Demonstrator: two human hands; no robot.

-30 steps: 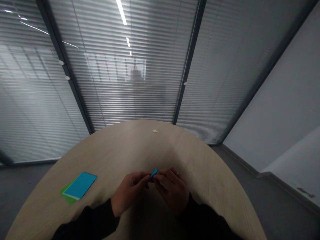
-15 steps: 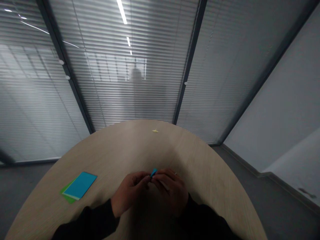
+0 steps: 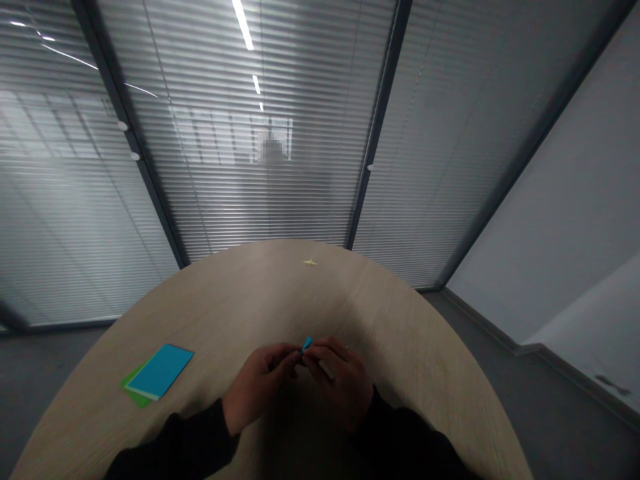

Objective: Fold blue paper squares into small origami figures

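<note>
A small folded piece of blue paper is pinched between my two hands above the near middle of the table. My left hand grips it from the left with thumb and forefinger. From the right, my right hand closes its fingertips on the same paper; a ring shows on one finger. Most of the folded paper is hidden by my fingers, so its full shape cannot be made out. To the left lies a stack of paper sheets, blue on top and green beneath.
A small yellow pointed paper shape lies near the far edge of the round wooden table. Behind the table stand glass panels with blinds. A white wall is on the right.
My right hand has shifted slightly to the left, and its fingers have moved a little on the blue paper. My left hand looks the same.
</note>
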